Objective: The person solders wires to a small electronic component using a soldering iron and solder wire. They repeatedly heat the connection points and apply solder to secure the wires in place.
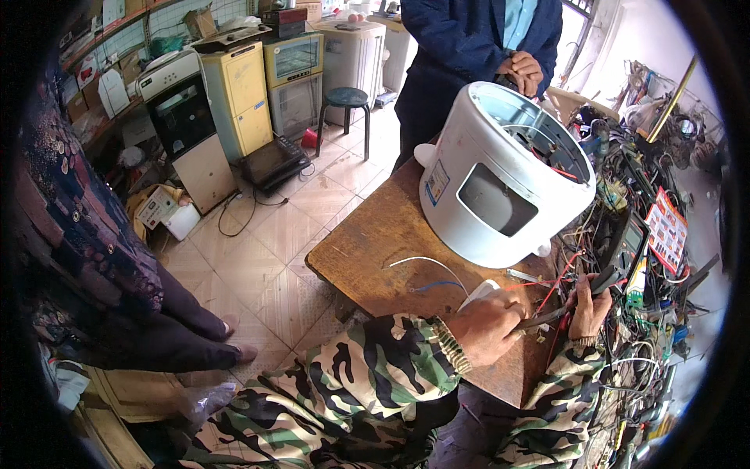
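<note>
My left hand (488, 328) is closed, its fingers around one end of a dark, narrow strip (541, 319), perhaps a cord, that runs toward my right hand. Closed too, my right hand (590, 309) grips a black-handled tool (606, 278); its working end is hard to make out. Red wires (558, 283) spread between the two hands. Beside my left hand lies a small white part (478, 293), with a white wire (426, 259) and a blue wire (439, 284) near it. Beyond stands a white, drum-shaped appliance housing (449, 187), its top uncovered and a rectangular opening in its side.
The worn wooden table (367, 238) carries the housing. Tangled cables and parts (617, 180) heap along the right. Across the table a person in a dark jacket (445, 55) has clasped hands; another person (86, 234) stands at left. A stool (347, 98) and old appliances (237, 102) stand behind.
</note>
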The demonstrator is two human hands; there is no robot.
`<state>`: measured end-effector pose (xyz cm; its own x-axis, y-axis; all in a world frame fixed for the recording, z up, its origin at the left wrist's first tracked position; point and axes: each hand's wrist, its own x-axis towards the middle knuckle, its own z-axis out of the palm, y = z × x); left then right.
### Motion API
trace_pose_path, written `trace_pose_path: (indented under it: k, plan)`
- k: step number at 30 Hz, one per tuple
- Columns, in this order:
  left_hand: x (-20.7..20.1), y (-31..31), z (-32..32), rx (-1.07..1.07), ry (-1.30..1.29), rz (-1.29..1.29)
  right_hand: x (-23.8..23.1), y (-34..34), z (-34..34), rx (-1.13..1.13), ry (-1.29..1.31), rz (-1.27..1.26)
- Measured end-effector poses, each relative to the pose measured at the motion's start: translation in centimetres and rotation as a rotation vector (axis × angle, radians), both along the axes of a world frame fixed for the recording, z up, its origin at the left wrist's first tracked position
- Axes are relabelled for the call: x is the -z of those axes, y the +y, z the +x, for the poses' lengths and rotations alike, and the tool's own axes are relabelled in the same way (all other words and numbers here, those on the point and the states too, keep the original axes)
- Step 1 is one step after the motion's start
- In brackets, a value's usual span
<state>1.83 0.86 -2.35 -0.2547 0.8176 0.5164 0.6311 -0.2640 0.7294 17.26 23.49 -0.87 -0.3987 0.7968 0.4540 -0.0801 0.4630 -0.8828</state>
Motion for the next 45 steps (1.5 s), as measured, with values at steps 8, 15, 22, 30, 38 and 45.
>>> trace_pose_path:
  k: [8, 15, 22, 30, 38, 45]
  plan:
    - [-0.5, -0.5, -0.3, -0.019, 0.05, -0.056, 0.3, -0.2, -0.3, -0.018, 0.022, -0.04]
    - [-0.6, -0.2, -0.6, 0.023, 0.078, -0.013, -0.6, -1.2, -0.2, 0.011, -0.01, -0.04]
    - [-0.7, -0.6, -0.6, -0.001, 0.061, 0.034, -0.2, -0.6, -0.4, 0.017, -0.025, -0.011]
    - [-1.5, -0.6, -1.1, 0.025, 0.077, 0.039, -4.2, -3.0, 0.6, -0.107, 0.253, -0.102]
    - [-2.1, -0.7, -0.7, -0.032, -0.041, 0.039, -5.2, -4.3, 1.3, -0.538, 0.33, -0.298]
    - [-2.2, -0.8, -1.0, -0.002, 0.062, -0.022, -5.0, -4.6, 1.0, -0.525, 0.201, -0.366]
